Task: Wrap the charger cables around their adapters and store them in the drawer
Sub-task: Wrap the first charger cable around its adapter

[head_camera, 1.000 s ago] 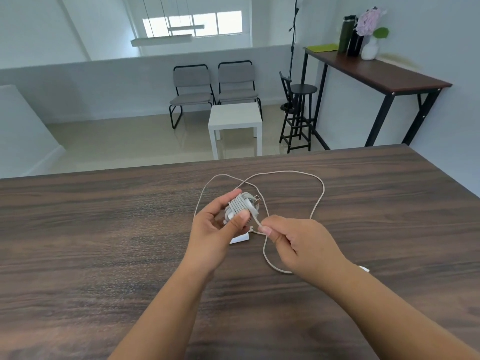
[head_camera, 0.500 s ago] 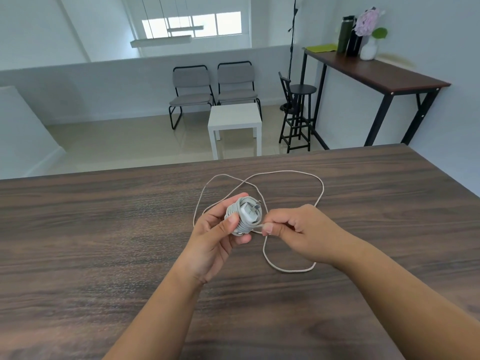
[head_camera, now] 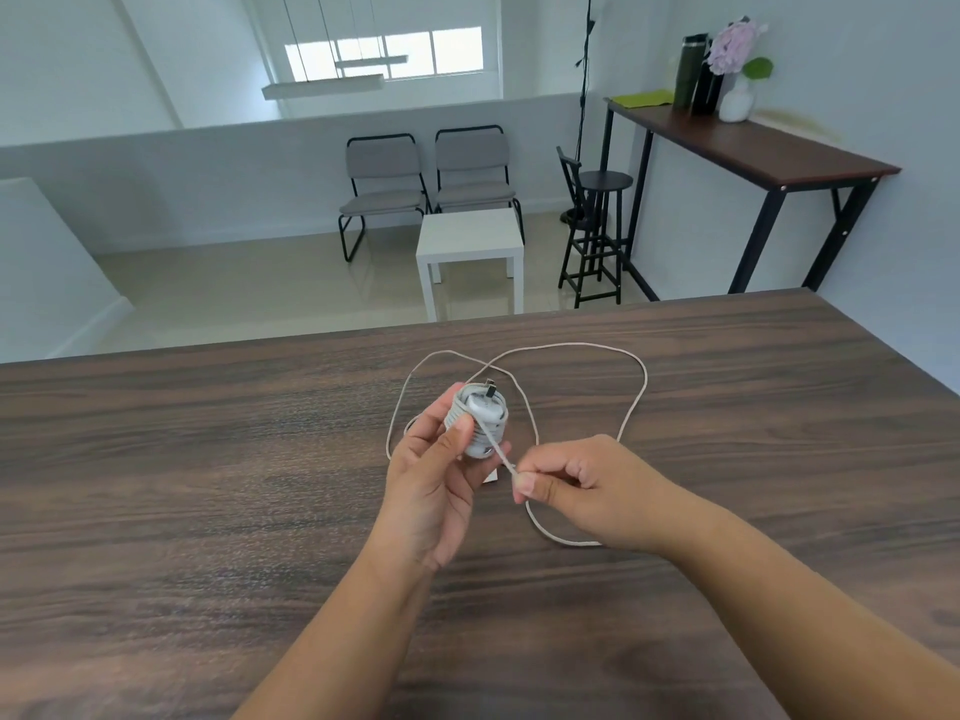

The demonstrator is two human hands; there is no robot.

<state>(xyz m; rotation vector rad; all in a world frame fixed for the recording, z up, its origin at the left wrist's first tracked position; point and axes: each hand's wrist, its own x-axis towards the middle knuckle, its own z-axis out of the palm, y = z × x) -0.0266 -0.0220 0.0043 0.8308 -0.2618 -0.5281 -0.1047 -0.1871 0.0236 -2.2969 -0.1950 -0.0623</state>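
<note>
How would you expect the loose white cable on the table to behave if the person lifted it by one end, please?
Probably floppy: the cable lies in slack, crossing loops on the table. It likely snags on itself where loops cross. It seems light, since the right hand merely pinches it.

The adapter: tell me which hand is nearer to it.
Left. The left hand grips the adapter itself; the right hand is below and right of it, pinching the cable.
</note>
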